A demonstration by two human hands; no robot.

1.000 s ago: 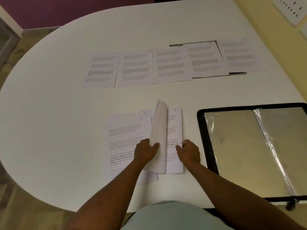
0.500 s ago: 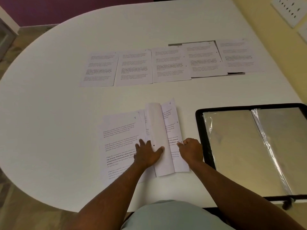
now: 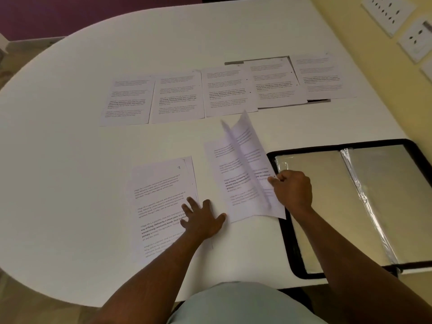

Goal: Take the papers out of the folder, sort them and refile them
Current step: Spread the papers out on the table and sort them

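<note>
Fingers (image 3: 272, 180) pinch the sheet (image 3: 236, 174) (long axis running away, tilted left).

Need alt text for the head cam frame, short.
A person's right hand pinches loose printed sheets beside an open black folder, while the left hand presses flat on a paper stack. Five pages lie in a row farther back on the white table.
</note>
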